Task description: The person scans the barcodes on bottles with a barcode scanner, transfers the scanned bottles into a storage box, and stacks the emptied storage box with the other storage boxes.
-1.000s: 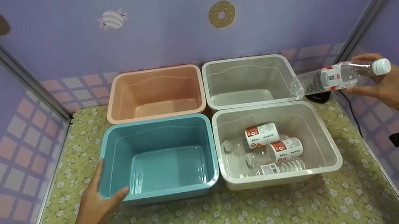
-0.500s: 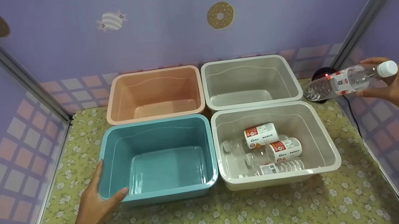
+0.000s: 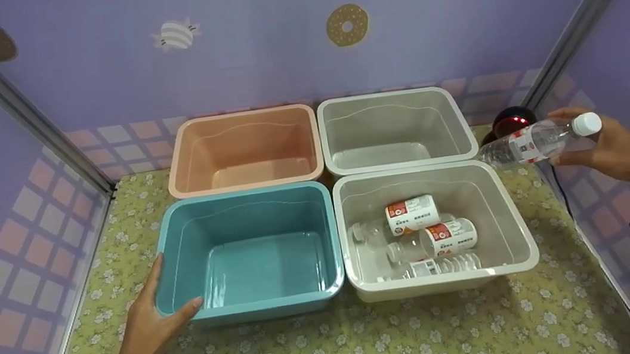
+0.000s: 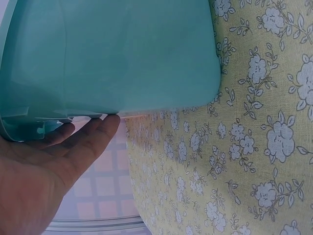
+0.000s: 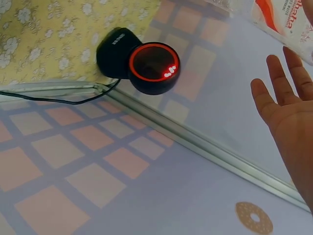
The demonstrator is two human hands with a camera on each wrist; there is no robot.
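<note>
My right hand [image 3: 609, 150] grips a clear plastic bottle [image 3: 527, 145] with a white cap and a red-and-white label. The bottle lies nearly level, cap to the right, its base by the right corners of the bins. Part of its label shows at the top of the right wrist view, beside my fingers [image 5: 279, 81]. My left hand [image 3: 149, 317] rests on the near left corner of a blue bin [image 3: 258, 305], with straight fingers along its outer side and thumb at the front rim. Several clear bottles [image 3: 448, 237] lie in the near off-white bin [image 3: 512, 219].
Behind these stand a peach bin [image 3: 250, 185] and a grey bin [image 3: 403, 163]. A black scanner-like device [image 5: 154, 68] with a red-lit round head stands in the right back corner, its cable [image 3: 558, 189] running forward. Purple walls [image 3: 252, 58] enclose the flowered tabletop [image 3: 324, 350].
My right hand and bottle moved right and slightly down, then back left and lower. The device's red-lit head has come into sight behind the bottle. My left hand has stayed in place.
</note>
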